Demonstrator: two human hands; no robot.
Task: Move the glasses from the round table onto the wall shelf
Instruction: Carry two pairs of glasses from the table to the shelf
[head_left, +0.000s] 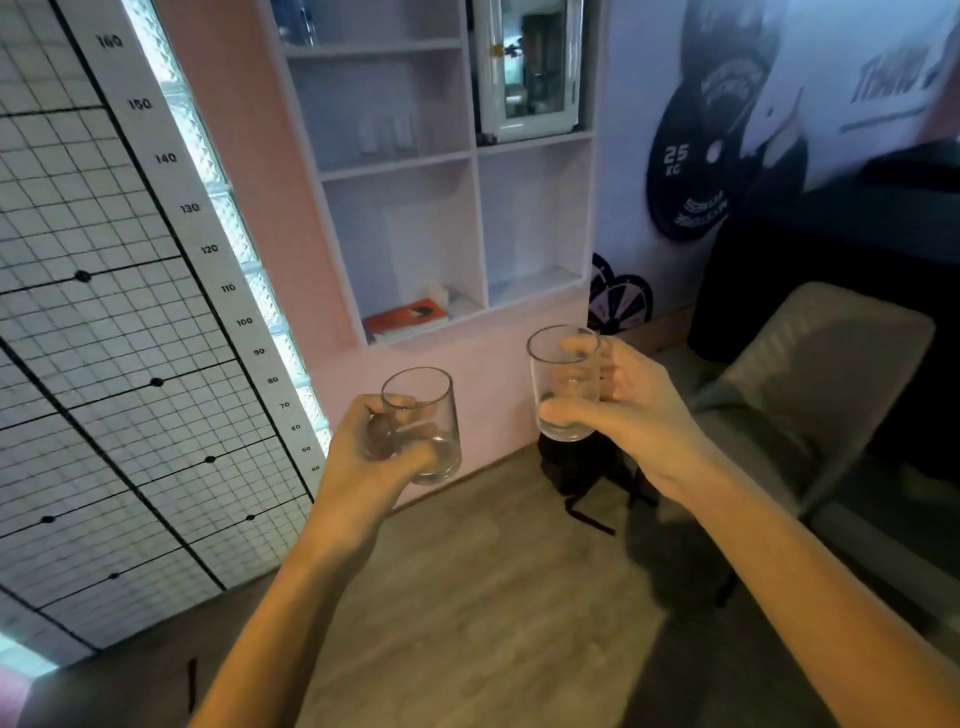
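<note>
I hold one clear empty tumbler in each hand, both raised over the floor in front of the white wall shelf (475, 156). My left hand (363, 447) grips the left glass (423, 415) around its lower half. My right hand (618, 400) wraps the right glass (561, 379), which is held a little higher and nearer the shelf. The shelf's lower right compartment (535, 280) holds nothing that I can see. The round table is out of view.
An orange book (408, 317) and a white object lie in the lower left compartment. A small window (530, 67) fills the upper right one. A grey chair (810, 374) stands at the right, a dark bag (582, 467) on the wooden floor below the glasses, a height chart (130, 291) at the left.
</note>
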